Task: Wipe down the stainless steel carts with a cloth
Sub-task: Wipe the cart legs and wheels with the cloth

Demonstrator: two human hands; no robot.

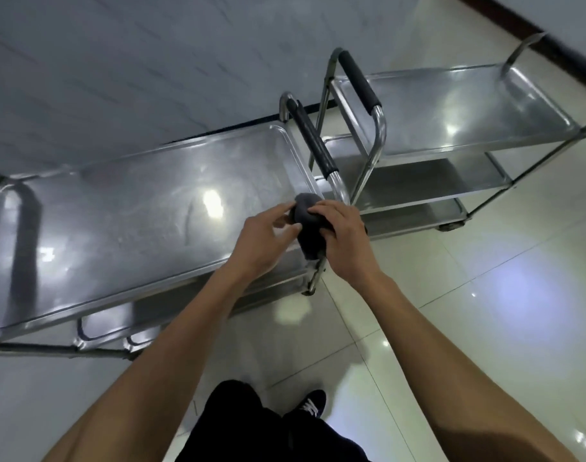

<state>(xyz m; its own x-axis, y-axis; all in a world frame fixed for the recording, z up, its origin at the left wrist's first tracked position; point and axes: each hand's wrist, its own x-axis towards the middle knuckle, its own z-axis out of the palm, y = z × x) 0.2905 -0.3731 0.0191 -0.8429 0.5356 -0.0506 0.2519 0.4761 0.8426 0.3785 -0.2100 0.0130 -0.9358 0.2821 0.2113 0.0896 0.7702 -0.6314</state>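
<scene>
A person is looking down at their own two bare arms reaching forward over a pale tiled floor (484,295); both hands are meeting at a dark grey cloth (307,213), bunched just above the near right corner of the near cart (118,228); the right hand (343,235) is curling its fingers over the cloth and gripping it; the left hand (263,241) is touching the cloth's left edge with loosely extended fingertips, not closing around it; the near cart's steel top shelf is reflecting ceiling light; a second cart (468,108), with three shelves, is standing just beyond it to the right; black-padded handles are facing each other between the two carts; a dark shoe (313,405) is showing below.
</scene>
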